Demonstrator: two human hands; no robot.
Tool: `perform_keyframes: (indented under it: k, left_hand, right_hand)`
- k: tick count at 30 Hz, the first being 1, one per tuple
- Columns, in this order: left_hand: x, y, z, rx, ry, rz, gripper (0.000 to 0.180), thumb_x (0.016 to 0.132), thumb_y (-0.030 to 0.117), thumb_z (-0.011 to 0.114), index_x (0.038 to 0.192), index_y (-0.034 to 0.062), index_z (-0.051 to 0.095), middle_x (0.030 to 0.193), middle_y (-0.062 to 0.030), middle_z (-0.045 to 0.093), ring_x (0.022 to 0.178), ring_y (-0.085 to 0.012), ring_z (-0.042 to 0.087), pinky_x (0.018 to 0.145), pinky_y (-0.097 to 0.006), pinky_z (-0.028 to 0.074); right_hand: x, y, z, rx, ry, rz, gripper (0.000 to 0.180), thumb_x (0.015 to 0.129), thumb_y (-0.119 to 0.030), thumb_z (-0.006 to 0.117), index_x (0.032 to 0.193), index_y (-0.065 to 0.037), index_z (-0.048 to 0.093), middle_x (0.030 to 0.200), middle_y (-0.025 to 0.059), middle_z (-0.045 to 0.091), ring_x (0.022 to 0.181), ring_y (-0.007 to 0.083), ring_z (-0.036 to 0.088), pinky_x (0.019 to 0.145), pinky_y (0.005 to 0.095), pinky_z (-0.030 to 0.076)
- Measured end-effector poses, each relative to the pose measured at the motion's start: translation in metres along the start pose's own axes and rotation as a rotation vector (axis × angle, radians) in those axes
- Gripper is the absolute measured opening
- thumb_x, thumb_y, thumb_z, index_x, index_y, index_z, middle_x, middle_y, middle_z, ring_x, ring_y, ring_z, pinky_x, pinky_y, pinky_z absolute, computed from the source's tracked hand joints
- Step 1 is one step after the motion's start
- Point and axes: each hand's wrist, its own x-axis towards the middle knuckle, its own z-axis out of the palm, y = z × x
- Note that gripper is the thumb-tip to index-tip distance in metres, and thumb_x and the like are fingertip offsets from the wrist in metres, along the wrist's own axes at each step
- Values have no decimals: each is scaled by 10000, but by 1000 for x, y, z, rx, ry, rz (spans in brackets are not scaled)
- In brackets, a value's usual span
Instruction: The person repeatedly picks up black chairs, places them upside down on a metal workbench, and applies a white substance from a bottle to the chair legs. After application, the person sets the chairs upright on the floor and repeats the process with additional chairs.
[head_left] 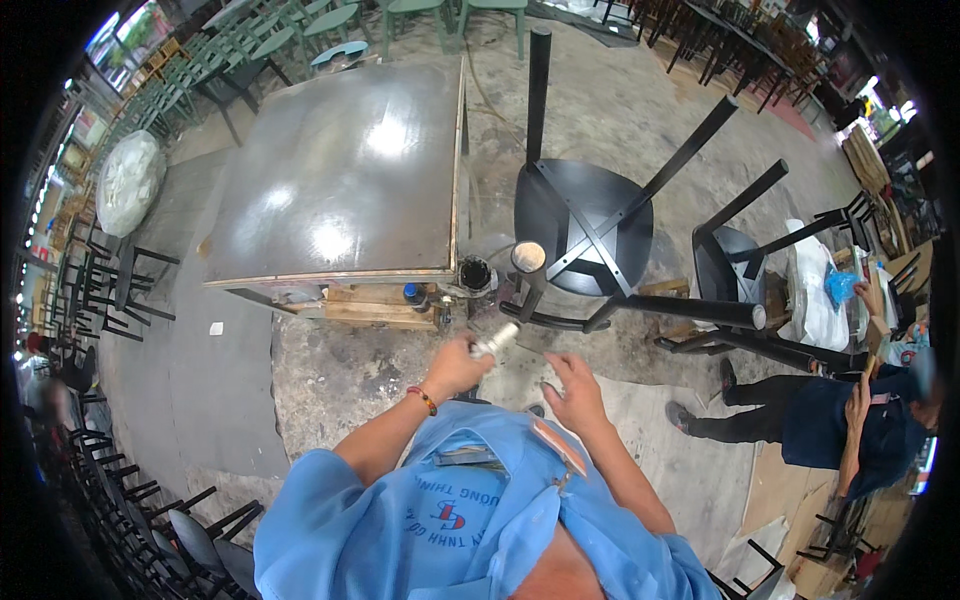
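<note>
My left hand (455, 368), with a beaded bracelet at its wrist, is closed around a short pale cylinder (497, 340) that points up and to the right; its exact kind cannot be made out. My right hand (577, 394) is raised beside it with the fingers apart and nothing visible in them. Just ahead of both hands stands a black chair (585, 225), upside down, its legs sticking up and a crossed brace under the seat. The leg end nearest my left hand looks pale, unlike the black legs. Neither hand touches the chair.
A large flat-topped table (340, 170) stands ahead on the left. By its near corner are a dark-mouthed can (477, 274) and a blue-capped jar (414, 294). Another upturned black chair (728, 265) lies right. A co-worker (840, 430) stands at far right. Green chairs (270, 40) fill the back.
</note>
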Motion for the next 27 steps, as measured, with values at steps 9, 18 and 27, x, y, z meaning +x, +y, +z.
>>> perform_keyframes:
  k: [9, 18, 27]
  left_hand:
    - [-29, 92, -22, -157, -302, 260, 558, 798, 370, 731, 1145, -40, 579, 1022, -212, 661, 868, -240, 645, 771, -339, 514]
    - [42, 102, -44, -324, 185, 724, 572, 798, 252, 800, 1222, 25, 491, 1036, -55, 606, 938, -134, 582, 820, -281, 489]
    - [62, 114, -29, -539, 35, 747, 400, 811, 149, 769, 1108, 72, 513, 885, -84, 627, 775, -155, 586, 733, -318, 500]
  right_hand:
    - [27, -46, -40, -324, 131, -230, 461, 631, -12, 732, 1075, -108, 657, 1085, 83, 577, 942, 316, 568, 777, 413, 500]
    - [87, -135, -126, 911, 395, -160, 297, 826, 22, 691, 1113, 28, 614, 1027, 90, 687, 893, 136, 640, 779, 286, 525]
    - [130, -142, -104, 473, 313, -136, 244, 798, -45, 709, 1026, 27, 663, 947, 67, 706, 854, 115, 651, 759, 283, 524]
